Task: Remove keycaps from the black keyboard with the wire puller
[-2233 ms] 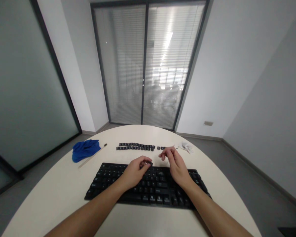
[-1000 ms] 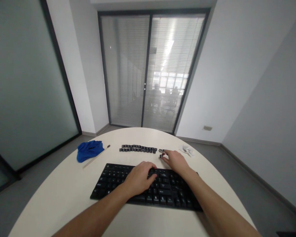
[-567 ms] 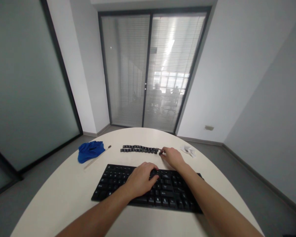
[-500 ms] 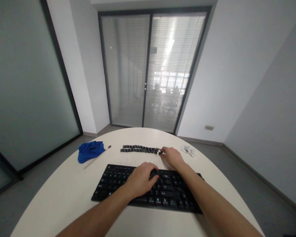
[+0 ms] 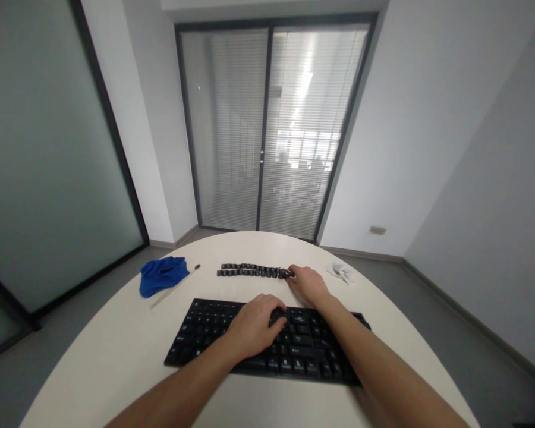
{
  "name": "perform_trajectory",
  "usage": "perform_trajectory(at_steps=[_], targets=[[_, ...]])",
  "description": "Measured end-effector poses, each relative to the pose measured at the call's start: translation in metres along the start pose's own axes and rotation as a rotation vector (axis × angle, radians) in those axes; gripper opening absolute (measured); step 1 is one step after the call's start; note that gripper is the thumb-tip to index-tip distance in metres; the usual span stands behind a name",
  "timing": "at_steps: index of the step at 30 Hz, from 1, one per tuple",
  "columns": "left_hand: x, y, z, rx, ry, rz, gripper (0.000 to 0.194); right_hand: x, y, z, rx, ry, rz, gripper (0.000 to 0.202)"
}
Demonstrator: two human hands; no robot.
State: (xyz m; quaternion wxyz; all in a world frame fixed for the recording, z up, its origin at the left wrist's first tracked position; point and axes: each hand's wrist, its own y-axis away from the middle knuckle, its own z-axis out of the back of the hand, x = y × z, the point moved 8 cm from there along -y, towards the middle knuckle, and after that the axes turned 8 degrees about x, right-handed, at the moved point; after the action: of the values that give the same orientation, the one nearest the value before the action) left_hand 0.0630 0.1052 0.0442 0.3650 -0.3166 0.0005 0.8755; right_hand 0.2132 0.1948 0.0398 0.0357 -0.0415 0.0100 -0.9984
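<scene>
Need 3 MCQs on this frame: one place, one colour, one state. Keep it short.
1. Where do the loose keycaps lie?
A. In rows on the table beyond the keyboard
B. Heaped on the cloth
C. On the floor

2. What colour is the cloth?
A. Red
B. Blue
C. White

3. What is the left hand doing?
A. Raised clear above the table
B. Gripping the stick
C. Resting on the keyboard

Answers:
1 A: the keycaps sit in two short rows on the table, past the far edge of the keyboard, with the right hand at their right end.
2 B: the crumpled cloth at the left is bright blue, next to a thin stick.
3 C: the left hand lies palm down on the keys near the middle of the keyboard.
</scene>
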Motion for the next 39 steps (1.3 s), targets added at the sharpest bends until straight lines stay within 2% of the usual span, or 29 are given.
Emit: perform_trajectory(at_steps=[5,9,12,15,19,24,39], targets=[[-0.006,0.0,0.002,0.009,-0.015,-0.038,0.021,0.003,0.004,0.01,-0.028,-0.056,0.011,0.028],[-0.018,0.003,0.0,0.062,-0.06,-0.145,0.035,0.003,0.017,0.031,-0.075,-0.13,0.042,0.043],[-0.019,0.004,-0.004,0.093,-0.098,-0.161,0.04,0.003,0.036,0.053,-0.187,-0.321,0.114,0.056],[-0.015,0.003,-0.005,0.099,-0.108,-0.146,0.038,-0.002,0.053,0.062,-0.237,-0.443,0.086,0.06],[-0.011,0.0,-0.004,0.108,-0.085,-0.149,0.032,0.002,0.07,0.05,-0.148,-0.648,0.141,0.049],[-0.006,0.001,0.001,0.117,-0.089,-0.139,0.028,-0.005,0.082,0.024,-0.002,-0.883,0.082,0.035],[-0.01,0.002,0.005,0.1,-0.108,-0.126,0.028,-0.009,0.075,0.007,0.086,-1.021,0.133,0.036]])
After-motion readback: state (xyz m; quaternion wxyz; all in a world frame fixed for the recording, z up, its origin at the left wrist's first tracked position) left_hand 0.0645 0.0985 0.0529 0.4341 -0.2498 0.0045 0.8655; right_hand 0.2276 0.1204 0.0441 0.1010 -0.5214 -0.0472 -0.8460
